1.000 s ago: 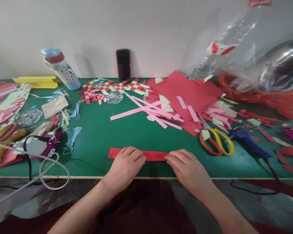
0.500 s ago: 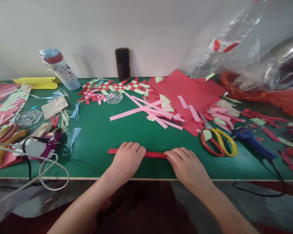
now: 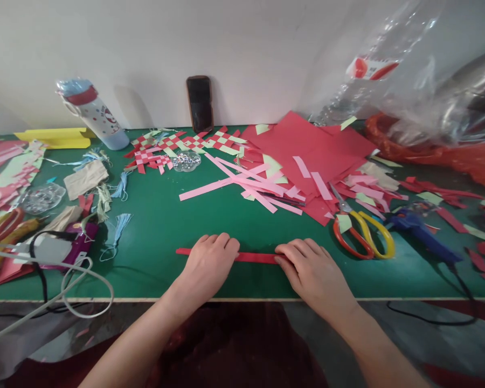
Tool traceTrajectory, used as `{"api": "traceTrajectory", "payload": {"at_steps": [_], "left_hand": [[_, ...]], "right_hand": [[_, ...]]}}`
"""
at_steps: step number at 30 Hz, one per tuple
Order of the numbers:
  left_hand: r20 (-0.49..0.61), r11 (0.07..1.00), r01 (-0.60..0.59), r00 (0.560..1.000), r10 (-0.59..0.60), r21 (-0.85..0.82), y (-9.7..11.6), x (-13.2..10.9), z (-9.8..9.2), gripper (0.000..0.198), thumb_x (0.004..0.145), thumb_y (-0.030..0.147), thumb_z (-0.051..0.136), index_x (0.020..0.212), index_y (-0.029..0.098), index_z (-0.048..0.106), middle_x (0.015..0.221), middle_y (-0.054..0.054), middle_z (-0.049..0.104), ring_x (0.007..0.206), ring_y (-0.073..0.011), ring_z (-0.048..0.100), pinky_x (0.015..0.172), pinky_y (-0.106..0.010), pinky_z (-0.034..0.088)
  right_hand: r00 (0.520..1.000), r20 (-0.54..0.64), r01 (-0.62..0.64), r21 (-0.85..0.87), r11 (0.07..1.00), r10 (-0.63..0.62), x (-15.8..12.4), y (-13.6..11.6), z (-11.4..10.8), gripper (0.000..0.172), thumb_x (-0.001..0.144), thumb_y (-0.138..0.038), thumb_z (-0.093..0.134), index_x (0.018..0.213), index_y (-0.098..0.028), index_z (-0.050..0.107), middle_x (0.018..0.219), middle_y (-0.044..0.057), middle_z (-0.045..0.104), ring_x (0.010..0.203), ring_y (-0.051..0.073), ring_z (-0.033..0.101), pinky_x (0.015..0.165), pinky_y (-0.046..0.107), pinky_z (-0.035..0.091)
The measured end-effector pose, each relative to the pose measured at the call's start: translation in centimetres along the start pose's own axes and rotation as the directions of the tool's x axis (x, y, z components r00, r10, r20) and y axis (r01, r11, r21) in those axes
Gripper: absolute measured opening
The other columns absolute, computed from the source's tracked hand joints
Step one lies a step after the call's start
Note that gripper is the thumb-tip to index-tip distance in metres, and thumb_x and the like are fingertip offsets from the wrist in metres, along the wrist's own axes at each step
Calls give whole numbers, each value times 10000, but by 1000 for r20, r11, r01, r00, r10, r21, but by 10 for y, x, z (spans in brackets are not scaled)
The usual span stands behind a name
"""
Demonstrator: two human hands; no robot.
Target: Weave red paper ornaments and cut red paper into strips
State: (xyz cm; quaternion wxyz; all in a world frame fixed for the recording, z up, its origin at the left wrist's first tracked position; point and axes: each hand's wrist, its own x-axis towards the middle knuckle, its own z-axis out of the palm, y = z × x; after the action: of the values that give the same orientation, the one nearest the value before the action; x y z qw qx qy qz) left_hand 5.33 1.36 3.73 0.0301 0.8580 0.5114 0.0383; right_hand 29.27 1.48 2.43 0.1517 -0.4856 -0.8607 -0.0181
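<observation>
A narrow red paper strip [image 3: 254, 257] lies flat along the front of the green tabletop, its left end sticking out past my left hand [image 3: 210, 264]. That hand rests on the strip with its fingers curled over it. My right hand [image 3: 314, 275] presses on the strip's right part, hiding that end. The strip looks folded lengthwise, though the fold is too thin to see clearly.
Behind my hands lie pink paper strips [image 3: 234, 183] and a pile of red paper sheets [image 3: 307, 151]. Orange-and-yellow scissors [image 3: 359, 240] and a blue glue gun [image 3: 418, 231] sit to the right. Woven red-and-white paper pieces [image 3: 157, 148] lie further back; tassels and a white cable [image 3: 64, 288] lie left.
The red strip has narrowed from a wide band to a thin folded strip under my hands. My hands have stayed on it, and the view has shifted slightly.
</observation>
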Motion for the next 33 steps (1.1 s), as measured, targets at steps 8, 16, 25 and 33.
{"api": "traceTrajectory", "payload": {"at_steps": [8,16,25,33], "left_hand": [[-14,998,69,998,-69,-8,-3,2,-3,102,933,277,563,891,200,613,868,-43,609,833,-231,564,717,-367,450],[-326,992,-116,937,125,47,-4,-24,6,211,972,146,459,1038,214,647,1018,-37,668,958,-195,558,870,-366,430],[-246,989,-112,960,132,93,-3,-48,10,332,994,297,456,1257,146,592,1282,-56,646,1142,-229,557,1011,-389,409],[-160,992,-85,982,99,93,-1,-62,22,737,925,676,319,1434,159,446,1508,-47,447,1385,-280,391,1158,-459,257]], "right_hand": [[999,14,-50,18,999,49,-1,1,0,189,964,-316,485,913,-223,642,905,56,650,851,209,540,704,345,347],[999,-8,-50,26,998,50,1,-1,0,185,958,-312,481,903,-228,637,906,58,656,836,208,540,704,345,357],[998,-16,-61,1,998,61,-3,0,3,184,965,-326,484,925,-229,635,940,59,659,858,214,544,704,342,352],[997,-68,-32,-107,994,25,-1,-16,0,171,955,-234,492,982,-202,659,1002,80,679,941,231,578,856,394,405]]}}
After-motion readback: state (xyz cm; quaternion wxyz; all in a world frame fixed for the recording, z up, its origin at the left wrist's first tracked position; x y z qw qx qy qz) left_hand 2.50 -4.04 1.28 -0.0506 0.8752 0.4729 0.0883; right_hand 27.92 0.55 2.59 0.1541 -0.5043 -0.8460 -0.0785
